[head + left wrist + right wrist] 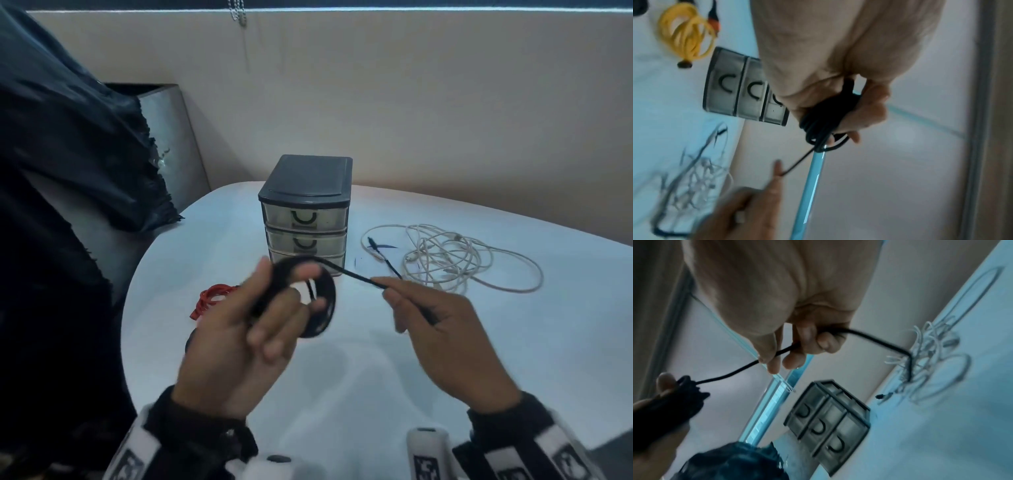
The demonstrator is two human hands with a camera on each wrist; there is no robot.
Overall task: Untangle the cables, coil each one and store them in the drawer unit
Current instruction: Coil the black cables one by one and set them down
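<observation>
My left hand [274,308] holds a coil of black cable [323,308] above the white table, its fingers curled through the loops [824,116]. A straight run of that cable [352,275] leads right to my right hand [411,305], which pinches it between thumb and fingers [797,345]. The cable's free end hangs past the right hand over the tangle [908,360]. Behind the hands stands the small drawer unit [306,209], dark-topped with three clear drawers, all closed [828,421]. A tangle of white cable [452,257] lies on the table to the right.
A coiled bundle that looks red in the head view [212,298] and yellow in the left wrist view [688,34] lies left of the drawer unit. Dark cloth [68,154] hangs at the left. A beige wall [411,102] runs behind the table [513,359].
</observation>
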